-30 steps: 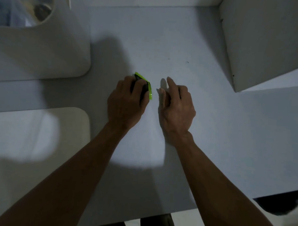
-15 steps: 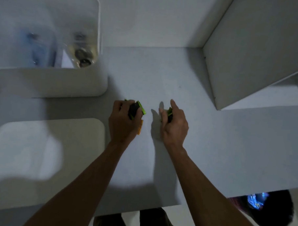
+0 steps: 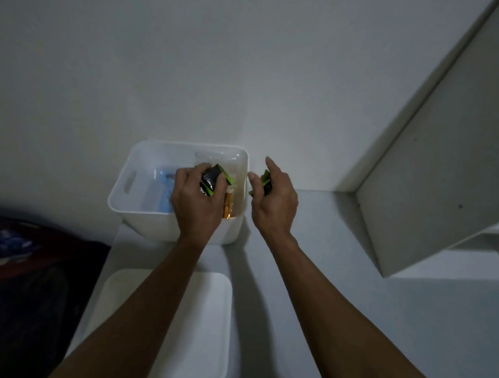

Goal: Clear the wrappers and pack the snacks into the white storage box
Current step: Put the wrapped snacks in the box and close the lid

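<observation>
The white storage box (image 3: 145, 184) sits at the back edge of the table (image 3: 323, 306), against the wall. The left hand (image 3: 197, 202) hovers over its right half, fingers curled round a black-and-green snack packet (image 3: 213, 179). The right hand (image 3: 273, 201) hangs just beside the box's right wall, forefinger out straight, the rest pinching a smaller black-and-green packet (image 3: 264, 183). Inside the box lie an orange wrapper (image 3: 228, 208) and something blue (image 3: 165, 193). A white lid (image 3: 208, 315) rests near the table's front edge.
</observation>
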Available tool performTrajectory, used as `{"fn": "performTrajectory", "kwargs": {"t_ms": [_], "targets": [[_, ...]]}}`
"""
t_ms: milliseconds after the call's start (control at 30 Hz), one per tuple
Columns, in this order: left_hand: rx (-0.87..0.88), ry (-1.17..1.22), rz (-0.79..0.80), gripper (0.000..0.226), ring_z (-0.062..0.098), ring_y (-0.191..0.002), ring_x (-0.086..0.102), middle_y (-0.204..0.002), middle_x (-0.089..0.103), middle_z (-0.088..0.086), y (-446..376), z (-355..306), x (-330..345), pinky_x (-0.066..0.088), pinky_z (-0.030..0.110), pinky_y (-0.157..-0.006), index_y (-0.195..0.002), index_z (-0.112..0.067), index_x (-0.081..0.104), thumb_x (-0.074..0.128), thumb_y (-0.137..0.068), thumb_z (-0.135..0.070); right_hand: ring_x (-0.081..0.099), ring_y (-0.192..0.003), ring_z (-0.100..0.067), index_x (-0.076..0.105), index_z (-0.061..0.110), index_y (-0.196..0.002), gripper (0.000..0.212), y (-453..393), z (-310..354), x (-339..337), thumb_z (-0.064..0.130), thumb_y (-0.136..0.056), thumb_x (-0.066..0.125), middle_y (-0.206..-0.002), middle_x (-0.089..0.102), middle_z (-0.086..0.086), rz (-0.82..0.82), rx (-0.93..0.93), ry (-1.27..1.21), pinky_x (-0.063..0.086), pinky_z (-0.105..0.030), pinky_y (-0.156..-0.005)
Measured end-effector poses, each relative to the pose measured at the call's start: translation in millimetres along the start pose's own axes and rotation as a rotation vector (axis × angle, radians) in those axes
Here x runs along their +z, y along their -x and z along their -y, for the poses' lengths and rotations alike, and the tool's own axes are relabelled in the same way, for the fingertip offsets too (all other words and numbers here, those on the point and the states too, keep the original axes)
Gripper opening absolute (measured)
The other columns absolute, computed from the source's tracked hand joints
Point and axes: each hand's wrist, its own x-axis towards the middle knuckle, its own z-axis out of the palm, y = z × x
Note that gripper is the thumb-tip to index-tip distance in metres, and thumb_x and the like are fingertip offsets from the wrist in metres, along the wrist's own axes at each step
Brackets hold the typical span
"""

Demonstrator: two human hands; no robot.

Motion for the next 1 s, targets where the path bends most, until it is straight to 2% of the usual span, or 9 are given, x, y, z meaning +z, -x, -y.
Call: {"fn": "performTrajectory", "kwargs": {"t_ms": [100, 367, 467, 567, 633, 767, 1000], "targets": [[-0.028, -0.058, 0.021, 0.027, 0.023, -0.089, 0.063, -0.100, 0.062, 0.012, -24.6, 20.6, -3.5, 0.041, 0.017, -0.080, -0.105, -0.009, 0.071, 0.072, -0.082, -0.023, 0.060, -0.100, -0.019, 0.051, 0.025, -0.139, 0.045, -6.8, 15.2, 22.4, 0.040, -0.097, 0.055, -0.113, 0.062, -0.004, 0.095, -0.005, 0.059, 0.038, -0.026, -0.079], [-0.132, -0.150, 0.190, 0.031, 0.027, -0.095, 0.063, -0.106, 0.060, 0.012, -43.1, 81.4, 16.5, 0.050, 0.030, -0.084, -0.109, -0.010, 0.067, 0.071, -0.085, -0.029, 0.060, -0.107, -0.024, 0.050, 0.023, -0.139, 0.041, -15.7, 5.1, 79.3, 0.038, -0.101, 0.050, -0.122, 0.061, -0.005, 0.227, 0.016, 0.179, 0.046, -0.033, -0.083], [-0.182, -0.180, 0.352, 0.045, 0.026, -0.100, 0.060, -0.111, 0.060, 0.011, -42.9, 99.4, 28.1, 0.052, 0.040, -0.090, -0.112, -0.014, 0.065, 0.063, -0.086, -0.050, 0.060, -0.111, -0.026, 0.050, 0.023, -0.140, 0.041, -15.8, -1.8, 94.4, 0.038, -0.101, 0.046, -0.128, 0.062, -0.005, 0.257, 0.008, 0.213, 0.048, -0.038, -0.090], [-0.190, -0.217, 0.455, 0.069, 0.023, -0.094, 0.063, -0.104, 0.066, 0.008, -44.2, 107.9, 33.8, 0.052, 0.045, -0.089, -0.108, -0.018, 0.068, 0.035, -0.086, -0.075, 0.061, -0.113, -0.029, 0.051, 0.021, -0.139, 0.040, -13.4, -7.7, 102.5, 0.036, -0.103, 0.040, -0.131, 0.063, -0.008, 0.236, 0.030, 0.251, 0.049, -0.043, -0.095], [-0.204, -0.197, 0.465, 0.066, 0.022, -0.094, 0.063, -0.104, 0.068, 0.008, -46.5, 105.0, 33.0, 0.052, 0.046, -0.089, -0.106, -0.018, 0.068, 0.031, -0.091, -0.070, 0.059, -0.115, -0.028, 0.051, 0.019, -0.139, 0.040, -12.3, -8.3, 103.3, 0.034, -0.104, 0.039, -0.133, 0.062, -0.008, 0.219, 0.063, 0.228, 0.048, -0.042, -0.097], [-0.176, -0.110, 0.472, 0.046, 0.024, -0.101, 0.063, -0.110, 0.069, 0.011, -44.8, 95.3, 24.9, 0.051, 0.044, -0.093, -0.109, -0.013, 0.069, 0.046, -0.097, -0.051, 0.056, -0.123, -0.026, 0.050, 0.017, -0.140, 0.041, -10.1, -4.3, 99.5, 0.033, -0.104, 0.040, -0.136, 0.060, -0.008, 0.172, 0.130, 0.134, 0.047, -0.042, -0.102], [-0.155, -0.031, 0.425, 0.042, 0.024, -0.112, 0.058, -0.121, 0.065, 0.010, -36.7, 77.9, -4.3, 0.047, 0.043, -0.100, -0.117, -0.012, 0.066, 0.056, -0.094, -0.046, 0.057, -0.121, -0.025, 0.048, 0.015, -0.142, 0.045, 1.3, 7.0, 78.9, 0.035, -0.103, 0.042, -0.133, 0.061, -0.010, 0.140, 0.152, 0.060, 0.047, -0.044, -0.102]]}}
